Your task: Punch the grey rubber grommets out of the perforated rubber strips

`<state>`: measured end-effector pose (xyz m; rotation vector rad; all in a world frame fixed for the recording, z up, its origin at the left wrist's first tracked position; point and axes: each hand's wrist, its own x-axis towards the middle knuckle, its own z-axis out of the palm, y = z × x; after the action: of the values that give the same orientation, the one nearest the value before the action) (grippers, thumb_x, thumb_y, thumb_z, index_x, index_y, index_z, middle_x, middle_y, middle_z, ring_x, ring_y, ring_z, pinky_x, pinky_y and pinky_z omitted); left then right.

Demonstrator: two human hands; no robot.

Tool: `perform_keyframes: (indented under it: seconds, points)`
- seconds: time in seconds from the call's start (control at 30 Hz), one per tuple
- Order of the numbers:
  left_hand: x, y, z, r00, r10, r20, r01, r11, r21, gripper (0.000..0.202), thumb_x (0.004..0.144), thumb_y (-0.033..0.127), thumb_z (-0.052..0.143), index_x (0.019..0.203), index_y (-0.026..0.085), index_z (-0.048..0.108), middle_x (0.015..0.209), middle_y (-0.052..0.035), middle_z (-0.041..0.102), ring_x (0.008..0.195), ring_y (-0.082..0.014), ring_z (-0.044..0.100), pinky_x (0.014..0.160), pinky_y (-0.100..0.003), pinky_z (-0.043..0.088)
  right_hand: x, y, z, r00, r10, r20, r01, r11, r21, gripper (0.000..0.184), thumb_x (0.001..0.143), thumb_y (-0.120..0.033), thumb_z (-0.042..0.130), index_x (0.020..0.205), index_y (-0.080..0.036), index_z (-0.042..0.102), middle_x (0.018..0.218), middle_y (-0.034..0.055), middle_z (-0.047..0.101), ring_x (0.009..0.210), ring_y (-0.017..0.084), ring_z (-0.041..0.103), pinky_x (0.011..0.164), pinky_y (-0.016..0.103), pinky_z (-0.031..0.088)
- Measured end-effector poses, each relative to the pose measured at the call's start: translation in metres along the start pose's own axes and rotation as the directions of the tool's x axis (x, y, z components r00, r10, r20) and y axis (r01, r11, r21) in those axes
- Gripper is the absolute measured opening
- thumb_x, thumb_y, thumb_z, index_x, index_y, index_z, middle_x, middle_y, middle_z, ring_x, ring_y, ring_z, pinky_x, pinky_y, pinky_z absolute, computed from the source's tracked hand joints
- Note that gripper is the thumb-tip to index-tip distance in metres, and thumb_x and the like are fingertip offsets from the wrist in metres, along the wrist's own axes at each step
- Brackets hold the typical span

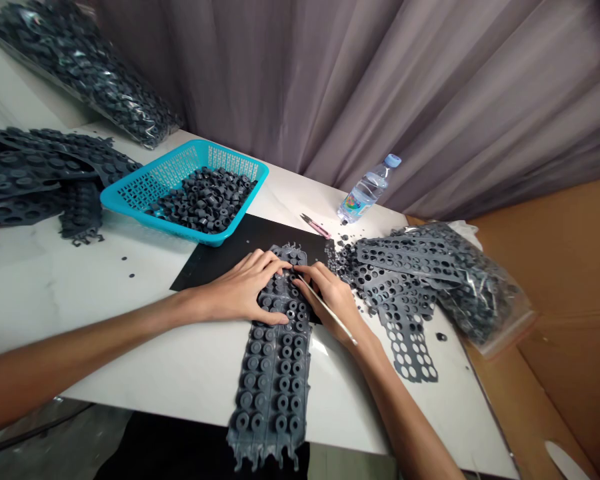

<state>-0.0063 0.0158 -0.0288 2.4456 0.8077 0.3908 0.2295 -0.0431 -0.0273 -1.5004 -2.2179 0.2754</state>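
Note:
A long dark-grey moulded rubber sheet (273, 373) with rows of round, ring-shaped parts runs lengthwise before me, its ragged near end reaching past the table edge. My left hand (245, 287) lies across its upper part, fingers and thumb spread and pressing on the rubber. In my right hand (333, 293) is a thin white stick-like tool (337, 323), gripped like a pen. The tool's tip is close to my left fingertips; what it touches is too small to make out. Under the sheet's far end is a black mat (210, 260).
A blue basket (185, 233) holds many small rubber parts. Beyond my right hand lie pink-handled snips (316, 227), a water bottle (365, 193), punched-out sheets (410, 287) and a plastic bag (485, 300). More rubber sheets (35, 173) and a filled bag (80, 73) are at left.

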Motion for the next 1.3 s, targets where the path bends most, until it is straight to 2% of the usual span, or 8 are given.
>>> perform_keyframes:
  seconds: [0.17,0.27,0.47,0.67,0.83,0.93,1.07,1.3]
  points:
    - [0.0,-0.002,0.002,1.0,0.012,-0.014,-0.012,1.0,-0.003,0.086,0.077,0.074,0.067,0.145,0.026,0.047,0.125,-0.0095,0.053,0.119,-0.0346,0.048,0.107,-0.052,0.04,0.001,-0.002,0.007,1.0,-0.026,0.01,0.027,0.982,-0.188,0.033,0.11,-0.039,0.04,0.13,-0.023,0.06,0.108,0.008,0.066,0.094,0.02,0.069,0.074,0.028,0.052]
    - [0.0,-0.003,0.004,1.0,0.008,-0.014,-0.008,1.0,0.0,0.088,0.076,0.075,0.067,0.146,0.027,0.046,0.125,-0.0092,0.053,0.12,-0.0351,0.049,0.11,-0.054,0.037,0.003,-0.006,0.015,0.998,0.038,-0.051,-0.049,0.965,-0.256,0.034,0.111,-0.039,0.035,0.128,-0.022,0.058,0.111,0.0087,0.067,0.091,0.021,0.07,0.064,0.029,0.05]
    - [0.001,-0.003,0.005,1.0,0.007,-0.01,-0.007,1.0,0.016,0.084,0.075,0.074,0.069,0.141,0.026,0.049,0.128,-0.0099,0.054,0.124,-0.0378,0.048,0.113,-0.056,0.034,0.005,0.001,0.017,0.929,0.222,-0.295,-0.271,0.953,-0.137,0.035,0.11,-0.041,0.032,0.127,-0.022,0.055,0.118,0.0114,0.064,0.093,0.025,0.069,0.072,0.034,0.052]
    - [-0.001,0.0,0.002,1.0,0.011,-0.003,-0.011,1.0,0.016,0.08,0.077,0.072,0.069,0.14,0.026,0.048,0.123,-0.0088,0.055,0.117,-0.0354,0.051,0.112,-0.055,0.034,-0.004,0.022,0.001,0.894,0.299,-0.334,-0.361,0.922,-0.138,0.035,0.108,-0.041,0.036,0.119,-0.021,0.062,0.112,0.0104,0.068,0.092,0.025,0.068,0.079,0.036,0.051]
    - [-0.002,0.001,0.001,1.0,0.015,-0.002,-0.014,1.0,0.026,0.085,0.078,0.069,0.069,0.148,0.03,0.041,0.117,-0.0067,0.055,0.112,-0.0331,0.052,0.111,-0.055,0.035,-0.011,0.012,-0.007,0.954,0.241,-0.176,-0.234,0.97,0.062,0.032,0.106,-0.043,0.048,0.131,-0.024,0.056,0.096,0.0032,0.068,0.075,0.019,0.063,0.075,0.034,0.05]
    - [-0.002,0.001,0.0,1.0,0.03,0.007,-0.03,0.999,0.028,0.081,0.079,0.069,0.069,0.148,0.034,0.043,0.123,-0.0076,0.054,0.115,-0.0347,0.052,0.11,-0.056,0.035,-0.012,0.002,-0.007,0.973,0.208,-0.099,-0.19,0.967,0.17,0.023,0.104,-0.043,0.055,0.118,-0.026,0.059,0.09,0.0004,0.067,0.072,0.017,0.06,0.071,0.031,0.049]
    - [-0.002,0.0,0.0,0.998,0.059,-0.004,-0.059,0.998,0.024,0.071,0.079,0.068,0.069,0.14,0.035,0.054,0.126,-0.0075,0.055,0.117,-0.0348,0.052,0.111,-0.056,0.035,-0.01,-0.001,-0.007,0.986,0.128,-0.107,-0.112,0.984,0.141,0.017,0.103,-0.042,0.058,0.103,-0.025,0.062,0.095,0.004,0.067,0.087,0.02,0.062,0.079,0.033,0.05]
    - [-0.002,0.001,-0.001,0.998,0.064,0.004,-0.064,0.998,0.029,0.07,0.08,0.068,0.069,0.14,0.035,0.055,0.125,-0.0073,0.055,0.117,-0.0343,0.051,0.113,-0.058,0.034,-0.01,0.006,-0.009,0.997,0.056,-0.047,-0.05,0.989,0.136,0.019,0.103,-0.043,0.058,0.104,-0.025,0.064,0.093,0.0048,0.064,0.087,0.021,0.061,0.081,0.033,0.05]
